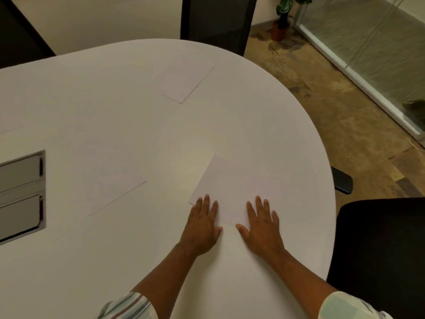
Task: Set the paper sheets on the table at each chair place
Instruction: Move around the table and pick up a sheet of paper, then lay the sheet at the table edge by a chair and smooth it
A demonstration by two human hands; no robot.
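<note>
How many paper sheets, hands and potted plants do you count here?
Paper sheets: 3 plainly seen
Hands: 2, left hand and right hand
Potted plant: 1
Total: 6

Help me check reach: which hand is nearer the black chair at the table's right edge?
Right. The right hand lies flat on the near sheet at its chair-side end; the left hand presses the sheet's other end, farther from the black chair.
</note>
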